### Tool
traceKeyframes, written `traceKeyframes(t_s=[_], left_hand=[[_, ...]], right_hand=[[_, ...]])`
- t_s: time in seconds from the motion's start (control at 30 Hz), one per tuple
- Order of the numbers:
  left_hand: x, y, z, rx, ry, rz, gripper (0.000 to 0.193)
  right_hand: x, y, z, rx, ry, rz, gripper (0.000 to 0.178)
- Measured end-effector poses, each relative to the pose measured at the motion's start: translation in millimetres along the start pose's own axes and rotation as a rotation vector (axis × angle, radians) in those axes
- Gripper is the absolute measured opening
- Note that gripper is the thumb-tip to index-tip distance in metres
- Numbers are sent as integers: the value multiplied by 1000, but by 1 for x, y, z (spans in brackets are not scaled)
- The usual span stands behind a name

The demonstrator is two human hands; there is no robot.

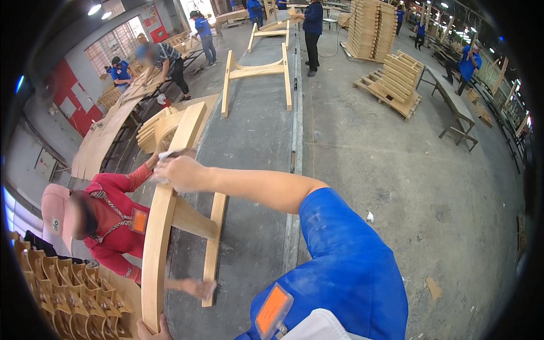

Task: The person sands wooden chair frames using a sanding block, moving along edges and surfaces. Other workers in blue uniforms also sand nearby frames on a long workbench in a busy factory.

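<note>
right hand (180, 173) pressing grey sanding pad (170, 154) on curved wooden frame (161, 221), left hand (152, 330) gripping frame's near end, hands well apart

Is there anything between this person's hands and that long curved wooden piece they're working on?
Nothing solid. The right hand presses what looks like a pale cloth or sanding pad onto the curved wooden frame, so only that lies between. The left hand grips the frame's near end directly. A co-worker's hand rests on a lower rail.
</note>
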State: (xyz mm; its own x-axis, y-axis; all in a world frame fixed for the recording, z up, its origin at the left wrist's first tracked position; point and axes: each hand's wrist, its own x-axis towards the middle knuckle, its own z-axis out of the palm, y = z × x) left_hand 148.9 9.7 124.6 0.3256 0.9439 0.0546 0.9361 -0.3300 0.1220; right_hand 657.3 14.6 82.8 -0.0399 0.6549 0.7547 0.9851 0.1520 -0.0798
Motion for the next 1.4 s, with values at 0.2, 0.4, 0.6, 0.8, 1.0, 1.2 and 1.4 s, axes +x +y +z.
traceKeyframes(t_s=[0.2,0.4,0.6,0.8,1.0,1.2,1.4], left_hand=[[5,-7,20,-15,216,127,68],[8,-4,37,-255,497,171,54],[16,2,29,-317,453,144,52],[21,9,29,-301,478,149,53],[26,9,32,-268,489,144,54],[16,8,35,-308,508,180,59],[19,8,39,-269,514,169,61]], right_hand=[[13,146,-35,-264,-197,473,32],[-7,65,2,-171,-3,319,40],[-11,42,-34,42,17,161,46],[6,106,-47,-227,-4,428,51],[-27,-68,8,127,82,-30,54],[-4,-2,-39,-113,-31,390,52],[-15,-146,22,-48,43,-5,53]])
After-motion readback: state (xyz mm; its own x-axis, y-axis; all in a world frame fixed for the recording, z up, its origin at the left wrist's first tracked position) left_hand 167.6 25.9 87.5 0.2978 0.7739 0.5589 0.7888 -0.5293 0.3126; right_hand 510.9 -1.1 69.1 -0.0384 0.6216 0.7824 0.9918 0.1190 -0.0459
